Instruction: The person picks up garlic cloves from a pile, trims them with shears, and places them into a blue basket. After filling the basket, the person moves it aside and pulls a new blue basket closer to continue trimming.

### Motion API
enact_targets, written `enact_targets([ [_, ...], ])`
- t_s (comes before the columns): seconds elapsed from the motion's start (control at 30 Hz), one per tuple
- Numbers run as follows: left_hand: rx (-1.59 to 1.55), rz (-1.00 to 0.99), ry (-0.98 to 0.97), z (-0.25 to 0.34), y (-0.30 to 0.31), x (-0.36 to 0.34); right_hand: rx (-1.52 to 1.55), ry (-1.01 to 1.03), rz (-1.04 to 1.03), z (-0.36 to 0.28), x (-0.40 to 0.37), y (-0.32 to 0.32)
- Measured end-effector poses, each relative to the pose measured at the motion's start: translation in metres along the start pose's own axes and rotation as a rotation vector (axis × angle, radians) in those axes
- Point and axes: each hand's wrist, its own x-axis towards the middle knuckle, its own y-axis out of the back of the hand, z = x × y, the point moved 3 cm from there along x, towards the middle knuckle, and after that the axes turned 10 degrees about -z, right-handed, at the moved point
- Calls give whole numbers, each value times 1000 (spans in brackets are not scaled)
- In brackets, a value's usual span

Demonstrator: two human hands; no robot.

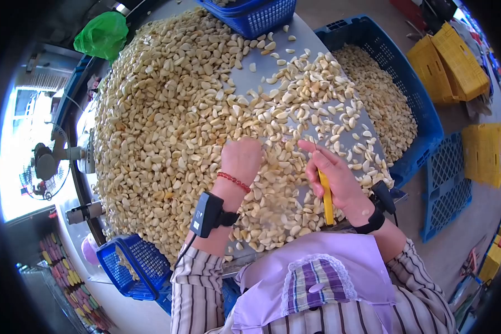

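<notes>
A broad heap of pale peeled garlic cloves (156, 122) covers the metal table (250, 64). My left hand (241, 158) is closed, knuckles up, over the cloves in the middle; its fingertips and anything inside them are hidden. To its right, my right hand (335, 177) holds a small knife with a yellow handle (326, 200). The handle points down toward my apron, and a thin blade seems to show near the index finger. My right thumb and index finger are a little apart. Loose cloves lie below and between both hands, some blurred.
A large blue crate (428, 125) of cloves stands right of the table. Blue baskets sit at the far edge (256, 19) and lower left (131, 267). A green bag (102, 34), a fan (47, 161) and yellow crates (451, 61) surround the table.
</notes>
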Motion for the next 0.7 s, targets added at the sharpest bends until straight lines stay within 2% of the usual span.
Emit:
enact_targets([
  [0.03, 53, -71, 37, -3, -3, 1, -13, 5, -3, 0, 0, 1],
  [0.07, -19, 92, -82, -5, 6, -6, -26, 12, -7, -1, 0, 2],
  [0.1, -13, 87, -88, -8, 9, -10, -18, 16, -3, 1, 0, 4],
  [0.17, -934, -97, -19, -15, 12, -16, -102, 11, -18, 4, -2, 6],
  [0.2, -1217, -175, 37, -14, 8, -22, -95, 13, -8, 5, -4, 6],
  [0.23, -1216, -184, 34, -12, 1, -28, -165, 8, -37, 5, -5, 3],
  [0.3, -1942, -168, -107, -8, -16, -42, -238, -1, -66, 4, -7, -6],
  [0.37, -1994, -113, -125, 8, -21, -53, -511, 69, -123, -1, -8, -18],
  [0.43, -2143, -1, -220, 21, -23, -63, -522, 81, -164, 7, -4, -19],
  [0.5, -2158, 40, -223, 33, -19, -71, -750, 185, -234, 6, -4, -22],
  [0.57, -1920, 150, -81, 38, -10, -79, -748, 132, -235, 1, -5, -24],
  [0.63, -1935, 162, -93, 41, -8, -83, -742, 81, -238, -1, -6, -27],
  [0.7, -1805, 248, -34, 42, -4, -86, -578, 69, -214, -3, -7, -28],
])
